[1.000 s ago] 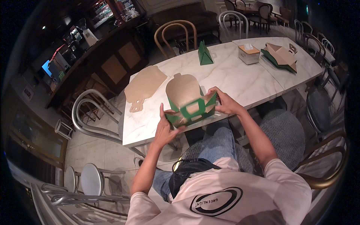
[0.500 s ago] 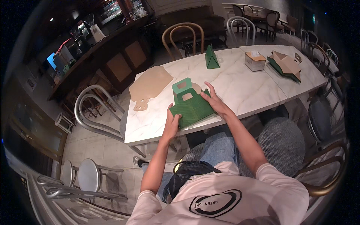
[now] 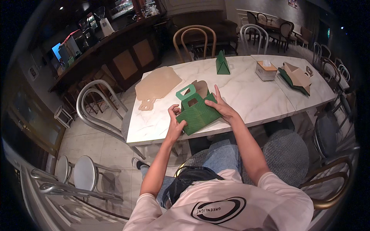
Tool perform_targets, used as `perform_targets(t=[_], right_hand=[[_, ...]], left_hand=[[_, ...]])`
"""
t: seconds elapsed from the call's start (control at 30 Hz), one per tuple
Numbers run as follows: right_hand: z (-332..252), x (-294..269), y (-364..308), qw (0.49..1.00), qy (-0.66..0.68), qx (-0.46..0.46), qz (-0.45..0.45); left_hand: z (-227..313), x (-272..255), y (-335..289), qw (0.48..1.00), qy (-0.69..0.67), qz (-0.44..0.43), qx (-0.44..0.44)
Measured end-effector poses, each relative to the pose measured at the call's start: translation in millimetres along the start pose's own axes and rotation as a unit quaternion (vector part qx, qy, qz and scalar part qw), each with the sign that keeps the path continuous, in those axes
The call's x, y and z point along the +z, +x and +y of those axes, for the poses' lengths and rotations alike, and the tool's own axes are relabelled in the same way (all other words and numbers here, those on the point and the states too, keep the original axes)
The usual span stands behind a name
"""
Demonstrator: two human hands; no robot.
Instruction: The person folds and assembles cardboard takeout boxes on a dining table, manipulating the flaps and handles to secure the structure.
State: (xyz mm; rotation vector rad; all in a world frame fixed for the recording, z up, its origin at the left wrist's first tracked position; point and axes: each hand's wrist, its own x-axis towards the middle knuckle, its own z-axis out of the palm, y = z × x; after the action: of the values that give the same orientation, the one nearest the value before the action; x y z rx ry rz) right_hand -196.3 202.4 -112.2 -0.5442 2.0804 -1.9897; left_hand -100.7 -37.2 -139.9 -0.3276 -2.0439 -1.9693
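At the near edge of the table, I have a green cardboard carry box (image 3: 200,117) between my hands, its brown inside showing at the top. It is partly folded, and two panels with cut-out handles stand up apart from each other. My left hand (image 3: 175,122) grips its left side, thumb on the front panel and fingers curled by the edge. On the other side my right hand (image 3: 224,107) holds the box, thumb on the front and index finger stretched upward. The box hides part of both hands' fingers.
Flat brown cardboard blanks (image 3: 158,82) lie on the marble-patterned table (image 3: 239,92), left of the box. Farther back stand a folded green box (image 3: 222,65) and a tissue box (image 3: 266,72). A part-folded carton (image 3: 296,77) lies at right. Chairs (image 3: 98,107) surround the table.
The box has opened wider, with its handle panels farther apart and more brown inside showing. My left fingers have curled away from its edge. The whole view has shifted slightly.
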Motion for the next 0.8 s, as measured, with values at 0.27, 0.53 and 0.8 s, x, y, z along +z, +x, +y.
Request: perform_targets(t=[0.27,0.53,0.8], right_hand=[[6,18,-20,0.988,0.020,-0.154,-0.025],[-27,44,-41,0.927,-0.018,-0.359,0.109],[-37,32,-37,0.893,-0.220,-0.392,0.027]], left_hand=[[15,11,5,0.992,-0.002,0.118,0.041],[35,11,20,0.989,-0.022,0.136,0.055],[39,3,23,0.990,-0.044,0.114,0.068]])
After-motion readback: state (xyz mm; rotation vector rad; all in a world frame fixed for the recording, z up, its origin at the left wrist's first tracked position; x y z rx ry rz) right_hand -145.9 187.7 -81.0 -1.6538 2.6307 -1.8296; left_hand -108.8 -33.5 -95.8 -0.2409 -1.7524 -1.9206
